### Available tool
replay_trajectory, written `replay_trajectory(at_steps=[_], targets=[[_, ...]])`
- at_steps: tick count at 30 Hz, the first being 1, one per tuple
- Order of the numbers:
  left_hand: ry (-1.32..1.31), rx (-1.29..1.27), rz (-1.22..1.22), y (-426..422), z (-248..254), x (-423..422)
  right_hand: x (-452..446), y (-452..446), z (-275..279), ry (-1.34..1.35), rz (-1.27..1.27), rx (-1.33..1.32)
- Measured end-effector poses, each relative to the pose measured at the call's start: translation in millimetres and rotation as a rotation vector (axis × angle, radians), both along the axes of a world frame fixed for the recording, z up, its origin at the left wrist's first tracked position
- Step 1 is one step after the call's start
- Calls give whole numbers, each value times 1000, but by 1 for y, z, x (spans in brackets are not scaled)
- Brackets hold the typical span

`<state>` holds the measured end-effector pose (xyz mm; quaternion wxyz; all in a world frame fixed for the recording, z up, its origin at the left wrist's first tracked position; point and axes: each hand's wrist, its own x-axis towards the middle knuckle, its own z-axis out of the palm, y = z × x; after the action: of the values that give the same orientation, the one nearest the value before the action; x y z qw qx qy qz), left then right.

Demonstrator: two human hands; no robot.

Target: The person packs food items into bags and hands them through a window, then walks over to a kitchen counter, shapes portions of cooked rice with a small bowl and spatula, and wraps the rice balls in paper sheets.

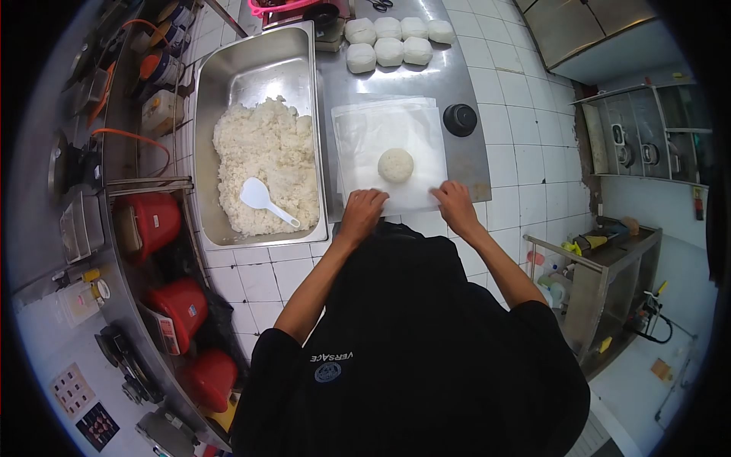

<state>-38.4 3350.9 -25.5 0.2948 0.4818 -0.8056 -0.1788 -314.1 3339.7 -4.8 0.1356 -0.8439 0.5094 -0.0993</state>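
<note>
A round mound of rice [396,165] sits on the near part of a stack of white wrapping paper [369,129] on the steel table. My left hand [364,213] pinches the near left edge of the paper. Its near right corner is between the fingers of my right hand [455,206]. Left of the paper, a deep steel pan [320,152] holds loose cooked rice [266,148], with a white rice paddle [263,199] lying on top. Beyond the paper, several white wrapped parcels [388,51] stand in two rows. A round black mould or cup [460,119] is to the right.
At the far end of the steel table [464,156] are a scale [330,36], a pink basket [282,7] and scissors [381,4]. Red bins [156,221] line the shelf at left. A metal rack [609,266] stands at right on the tiled floor.
</note>
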Motion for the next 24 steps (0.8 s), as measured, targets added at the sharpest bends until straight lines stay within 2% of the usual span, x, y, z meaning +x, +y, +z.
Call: replay_trajectory(at_steps=[2, 4, 5, 6, 7, 9, 10, 11, 13, 15, 17, 18, 20, 21, 23, 24], targets=[[-3, 45, 10, 11, -11, 16, -13, 10, 1, -50, -18, 55], [3, 144, 31, 15, 1, 25, -7, 15, 6, -109, -45, 129], [2, 152, 24, 15, 6, 24, -8, 14, 9, -242, -76, 145], [141, 147, 99, 11, 9, 21, -9, 8, 13, -372, -104, 153], [281, 141, 177, 6, 9, 17, -13, -1, 9, -369, -107, 153], [362, 81, 226, -11, 7, 8, -14, -19, 3, -892, -477, 599], [527, 318, 360, -18, 6, 3, -6, -22, 4, -1114, -671, 770], [689, 558, 491, -25, 6, 0, 0, -24, 2, -1117, -675, 764], [677, 535, 532, -39, 1, -5, 5, -28, -9, -1402, -843, 872], [660, 510, 581, -43, -3, -6, 9, -30, -18, -1320, -892, 819], [500, 478, 609, -44, -9, -7, 14, -30, -29, -1241, -944, 767], [501, 477, 605, -43, -8, -10, 15, -31, -33, -1165, -947, 701], [226, 130, 634, -38, -6, -18, 15, -32, -39, -1094, -953, 632], [225, 128, 630, -37, 1, -22, 15, -33, -40, -1028, -948, 575], [-55, -163, 352, -35, 18, -34, 18, -35, -37, -957, -943, 522], [-92, -174, 213, -35, 15, -39, 21, -35, -34, -986, -965, 447]])
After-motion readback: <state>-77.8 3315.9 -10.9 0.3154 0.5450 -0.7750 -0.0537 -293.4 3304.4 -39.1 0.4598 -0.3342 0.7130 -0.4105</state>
